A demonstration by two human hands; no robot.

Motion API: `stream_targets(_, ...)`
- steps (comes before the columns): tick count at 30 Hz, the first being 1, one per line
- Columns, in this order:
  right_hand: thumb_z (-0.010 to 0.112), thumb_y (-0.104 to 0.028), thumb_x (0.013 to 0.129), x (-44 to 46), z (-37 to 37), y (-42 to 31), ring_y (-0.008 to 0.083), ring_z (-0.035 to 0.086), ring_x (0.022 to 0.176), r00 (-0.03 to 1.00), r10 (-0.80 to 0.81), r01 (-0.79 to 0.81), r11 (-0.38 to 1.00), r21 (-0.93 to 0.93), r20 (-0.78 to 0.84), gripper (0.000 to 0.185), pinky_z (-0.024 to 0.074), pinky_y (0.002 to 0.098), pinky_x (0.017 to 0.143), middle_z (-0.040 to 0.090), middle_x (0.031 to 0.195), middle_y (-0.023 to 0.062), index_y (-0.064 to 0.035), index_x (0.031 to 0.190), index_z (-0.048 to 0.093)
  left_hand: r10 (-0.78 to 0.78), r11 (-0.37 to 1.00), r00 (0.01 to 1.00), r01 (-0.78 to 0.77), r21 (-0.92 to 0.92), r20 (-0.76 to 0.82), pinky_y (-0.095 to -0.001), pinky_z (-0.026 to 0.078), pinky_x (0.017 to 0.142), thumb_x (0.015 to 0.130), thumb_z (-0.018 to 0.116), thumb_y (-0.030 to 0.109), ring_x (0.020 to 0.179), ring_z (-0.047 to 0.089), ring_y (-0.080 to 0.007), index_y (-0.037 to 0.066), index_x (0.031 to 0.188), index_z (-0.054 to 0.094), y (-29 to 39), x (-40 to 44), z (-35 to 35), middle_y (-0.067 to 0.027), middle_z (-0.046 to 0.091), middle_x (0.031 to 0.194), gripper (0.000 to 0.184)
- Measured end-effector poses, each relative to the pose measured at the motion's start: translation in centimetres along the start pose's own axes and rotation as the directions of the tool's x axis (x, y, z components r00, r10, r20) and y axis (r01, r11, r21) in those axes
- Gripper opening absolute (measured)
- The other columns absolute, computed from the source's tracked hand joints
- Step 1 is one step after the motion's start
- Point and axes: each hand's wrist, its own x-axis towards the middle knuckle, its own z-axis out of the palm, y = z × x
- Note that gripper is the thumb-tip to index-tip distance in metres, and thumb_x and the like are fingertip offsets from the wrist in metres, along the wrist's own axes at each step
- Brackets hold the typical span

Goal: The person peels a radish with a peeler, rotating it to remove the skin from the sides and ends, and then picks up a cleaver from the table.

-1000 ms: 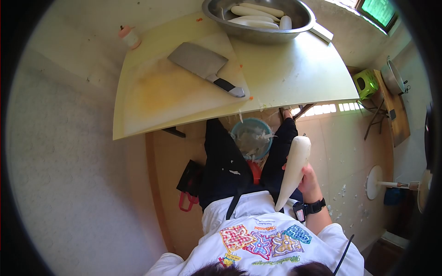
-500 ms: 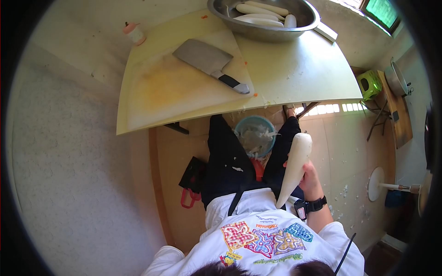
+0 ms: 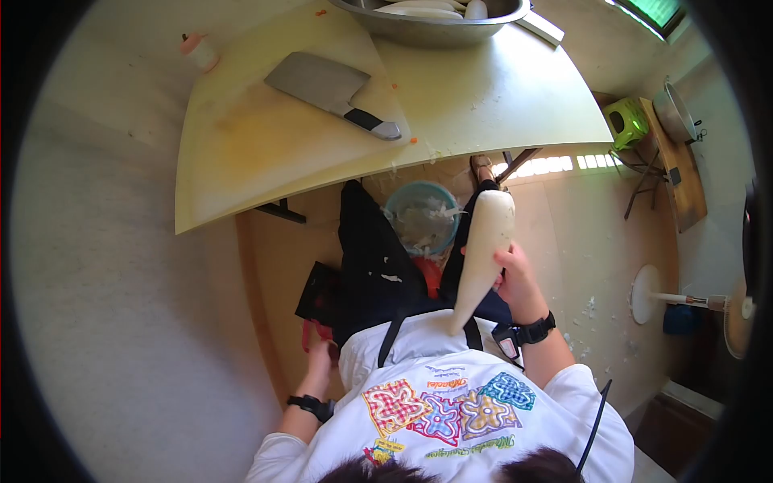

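My right hand [image 3: 515,274] is closed around a large white radish [image 3: 486,241], its thick end pointing toward the table and its thin tip near my waist. My left hand [image 3: 322,354] is low beside my left hip, by the red handle [image 3: 306,336] of a black bag [image 3: 320,291]; its fingers are too small and hidden to read. A cleaver [image 3: 320,80] lies on a stained cutting board [image 3: 250,145] on the table. Between my legs stands a blue basin [image 3: 422,217] with pale peelings in it.
The yellowish table [image 3: 491,97] carries a metal bowl [image 3: 443,28] of white radishes and a pink-topped bottle [image 3: 200,52]. To the right are a green stool [image 3: 626,123], a wooden table [image 3: 680,173] with a metal pot [image 3: 675,115], and a fan [image 3: 733,314]. Peelings dot the floor.
My left hand has come into view at the lower left, beside the bag's red handle. My right hand still holds the radish. The view has shifted, moving the table up and left.
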Motion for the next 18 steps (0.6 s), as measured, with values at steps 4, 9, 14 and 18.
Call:
stream_targets(4, 0.077, -0.038, 0.079, 1.3, 3.0, -0.2, 0.0008, 0.042, 0.049, 0.998, -0.048, 0.05, 0.998, 0.047, -0.04, 0.063, 0.0337, 0.0166, 0.042, 0.07, 0.096, 0.0099, 0.0023, 0.122, 0.056, 0.535, 0.844, 0.844, -0.532, -0.066, 0.031, -0.0273, 0.05, 0.077, 0.098, 0.051, 0.022, 0.085, 0.065, -0.0143, 0.007, 0.106, 0.061, 23.5, -9.6, 4.8, -0.0071, 0.07, 0.093, 0.019)
stream_targets(9, 0.076, -0.019, 0.084, 1.9, 6.1, -0.5, 0.0026, 0.046, 0.05, 0.996, -0.009, -0.006, 0.987, 0.162, 0.093, 0.041, 0.037, 0.0185, 0.044, 0.059, 0.081, 0.0004, -0.0022, 0.114, 0.053, 0.685, 0.672, 0.347, -0.642, -0.37, 0.641, -0.0352, 0.043, 0.105, 0.09, 0.071, 0.029, 0.127, 0.049, -0.0199, 0.003, 0.147, 0.039, 34.7, -17.5, 14.7, -0.0114, 0.055, 0.135, 0.07)
stream_targets(14, 0.077, -0.022, 0.087, 1.3, 8.2, -0.5, 0.004, 0.045, 0.047, 1.0, 0.005, -0.006, 1.0, 0.024, 0.025, 0.038, 0.0365, 0.0204, 0.042, 0.058, 0.073, 0.0003, -0.0015, 0.111, 0.055, 0.53, 0.83, 0.283, -0.365, -0.421, 0.8, -0.0396, 0.057, 0.085, 0.091, 0.064, 0.055, 0.12, 0.059, -0.0267, 0.008, 0.151, 0.028, 33.3, -15.9, 19.5, -0.0134, 0.052, 0.136, 0.084)
stream_targets(18, 0.065, -0.028, 0.097, 0.7, 7.1, -0.6, 0.0039, 0.045, 0.043, 0.995, 0.09, -0.088, 0.995, -0.055, 0.038, 0.033, 0.0335, 0.02, 0.04, 0.061, 0.073, 0.0014, -0.0006, 0.113, 0.056, 0.427, 0.9, 0.368, -0.086, -0.427, 0.826, -0.0345, 0.062, 0.062, 0.097, 0.047, 0.062, 0.113, 0.063, -0.0295, 0.009, 0.148, 0.035, 31.9, -15.8, 19.2, -0.0139, 0.055, 0.135, 0.075)
